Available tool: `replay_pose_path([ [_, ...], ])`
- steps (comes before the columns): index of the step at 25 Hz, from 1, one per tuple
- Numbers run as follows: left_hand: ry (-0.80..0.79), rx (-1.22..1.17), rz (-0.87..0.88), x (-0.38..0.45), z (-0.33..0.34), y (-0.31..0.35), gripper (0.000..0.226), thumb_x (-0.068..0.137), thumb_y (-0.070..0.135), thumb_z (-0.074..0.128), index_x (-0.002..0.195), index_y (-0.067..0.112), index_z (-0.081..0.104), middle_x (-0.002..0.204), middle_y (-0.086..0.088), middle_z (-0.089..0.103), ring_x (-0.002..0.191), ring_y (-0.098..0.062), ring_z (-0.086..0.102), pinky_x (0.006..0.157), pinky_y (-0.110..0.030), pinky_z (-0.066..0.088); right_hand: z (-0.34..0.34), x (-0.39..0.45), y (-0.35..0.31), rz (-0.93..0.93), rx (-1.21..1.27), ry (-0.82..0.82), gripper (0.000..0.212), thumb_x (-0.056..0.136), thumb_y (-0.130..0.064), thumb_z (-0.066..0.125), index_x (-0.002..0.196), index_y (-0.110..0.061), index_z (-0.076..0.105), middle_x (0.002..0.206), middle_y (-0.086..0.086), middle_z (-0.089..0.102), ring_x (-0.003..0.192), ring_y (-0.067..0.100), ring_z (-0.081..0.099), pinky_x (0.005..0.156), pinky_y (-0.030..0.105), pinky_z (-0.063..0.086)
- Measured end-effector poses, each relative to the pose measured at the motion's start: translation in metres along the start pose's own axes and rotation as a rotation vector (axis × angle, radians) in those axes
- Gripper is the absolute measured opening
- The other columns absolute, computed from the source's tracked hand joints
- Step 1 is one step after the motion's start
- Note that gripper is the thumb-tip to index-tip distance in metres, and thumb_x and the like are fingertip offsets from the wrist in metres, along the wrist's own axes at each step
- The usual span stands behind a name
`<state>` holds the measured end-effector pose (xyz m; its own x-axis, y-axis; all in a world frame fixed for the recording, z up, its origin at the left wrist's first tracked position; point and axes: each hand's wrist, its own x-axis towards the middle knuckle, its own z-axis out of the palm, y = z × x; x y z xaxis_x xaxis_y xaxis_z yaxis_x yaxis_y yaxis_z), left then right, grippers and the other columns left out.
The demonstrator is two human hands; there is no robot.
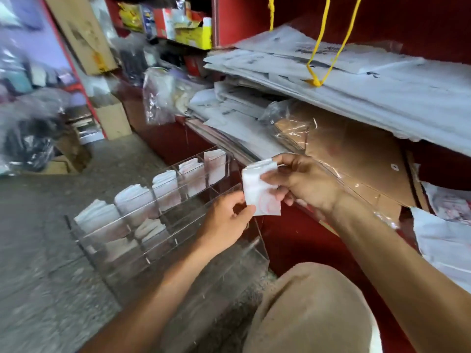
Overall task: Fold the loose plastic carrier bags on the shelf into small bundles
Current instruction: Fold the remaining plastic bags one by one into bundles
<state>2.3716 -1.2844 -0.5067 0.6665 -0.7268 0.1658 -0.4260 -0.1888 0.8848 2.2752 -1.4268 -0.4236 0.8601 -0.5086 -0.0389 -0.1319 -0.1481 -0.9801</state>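
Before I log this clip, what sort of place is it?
Probably a small shop's storeroom: stacked flat white bags on red shelving, a clear acrylic organizer holding folded bundles, and packaged goods behind.

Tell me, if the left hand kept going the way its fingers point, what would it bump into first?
Probably the folded bag that the left hand already pinches at its lower corner; the right hand holds it just beyond. Depth is hard to judge.

1. We see a small white folded bag (pixel 260 191) with a faint red print, held upright at the centre of the frame.
2. We see flat white carrier bags (pixel 356 80) stacked on the red shelf (pixel 293 233), upper right of the frame.
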Motion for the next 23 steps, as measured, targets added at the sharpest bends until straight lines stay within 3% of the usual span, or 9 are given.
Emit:
replay_pose_path([
  [2,0.068,0.07,-0.064,-0.015,-0.028,-0.033,0.021,0.087,0.035,0.059,0.102,0.027,0.07,0.093,0.011,0.072,0.083,-0.014,0.066,0.075,-0.033,0.055,0.034,0.02,0.001,0.04,-0.009,-0.06,0.017,0.085,-0.003,0.071,0.089,-0.014,0.059,0.068,0.002,0.063,0.051,0.013,0.061,0.04,0.022,0.042],
  [6,0.306,0.547,-0.193,-0.053,-0.085,-0.107,0.017,0.09,0.024,0.058,0.103,0.022,0.069,0.103,-0.001,0.07,0.093,-0.025,0.065,0.078,-0.036,0.053,0.099,0.055,0.014,0.081,-0.071,-0.087,0.008,0.086,0.0,0.069,0.088,-0.005,0.063,0.074,0.003,0.062,0.061,0.013,0.058,0.045,0.016,0.045],
  [11,0.051,0.648,-0.216,-0.064,-0.085,-0.143,0.052,0.087,0.027,0.054,0.138,0.019,0.048,0.14,-0.003,0.051,0.113,-0.031,0.06,0.084,-0.044,0.055,0.145,0.097,0.048,-0.01,-0.174,-0.111,0.007,0.088,0.0,0.066,0.094,0.003,0.067,0.081,0.01,0.065,0.071,0.016,0.06,0.064,0.027,0.055],
  [13,0.064,0.648,-0.2,-0.064,-0.082,-0.156,0.063,0.081,0.026,0.056,0.142,0.018,0.044,0.143,-0.003,0.048,0.113,-0.032,0.06,0.082,-0.044,0.056,0.165,0.107,0.061,-0.058,-0.259,-0.161,0.005,0.089,-0.003,0.066,0.092,0.0,0.068,0.078,0.007,0.065,0.068,0.012,0.057,0.067,0.027,0.05],
  [15,0.09,0.659,-0.22,-0.065,-0.079,-0.165,0.067,0.083,0.022,0.058,0.148,0.019,0.038,0.151,-0.002,0.041,0.123,-0.029,0.054,0.089,-0.041,0.054,0.179,0.111,0.074,-0.072,-0.396,-0.226,0.007,0.092,-0.009,0.062,0.091,-0.013,0.069,0.076,-0.004,0.061,0.065,0.007,0.053,0.062,0.016,0.041],
  [17,0.121,0.657,-0.209,-0.067,-0.075,-0.169,0.069,0.086,0.018,0.061,0.15,0.018,0.036,0.155,-0.003,0.036,0.132,-0.029,0.048,0.097,-0.04,0.05,0.185,0.111,0.088,-0.096,-0.589,-0.263,0.016,0.094,-0.013,0.057,0.097,-0.021,0.07,0.087,-0.002,0.064,0.077,0.013,0.059,0.065,0.013,0.04],
  [20,0.12,0.64,-0.183,-0.069,-0.072,-0.176,0.072,0.085,0.016,0.063,0.151,0.014,0.034,0.157,-0.007,0.033,0.137,-0.03,0.042,0.104,-0.042,0.046,0.184,0.115,0.098,-0.085,-0.684,-0.213,0.027,0.095,-0.009,0.049,0.108,-0.013,0.072,0.112,0.01,0.068,0.098,0.024,0.062,0.077,0.021,0.043],
  [23,0.074,0.702,-0.152,-0.075,-0.066,-0.18,0.086,0.079,0.024,0.07,0.153,0.012,0.028,0.16,-0.008,0.024,0.139,-0.033,0.038,0.1,-0.045,0.048,0.178,0.118,0.101,-0.025,-0.739,-0.198,0.03,0.095,-0.013,0.047,0.117,-0.015,0.066,0.118,0.011,0.065,0.107,0.026,0.061,0.091,0.033,0.049],
])
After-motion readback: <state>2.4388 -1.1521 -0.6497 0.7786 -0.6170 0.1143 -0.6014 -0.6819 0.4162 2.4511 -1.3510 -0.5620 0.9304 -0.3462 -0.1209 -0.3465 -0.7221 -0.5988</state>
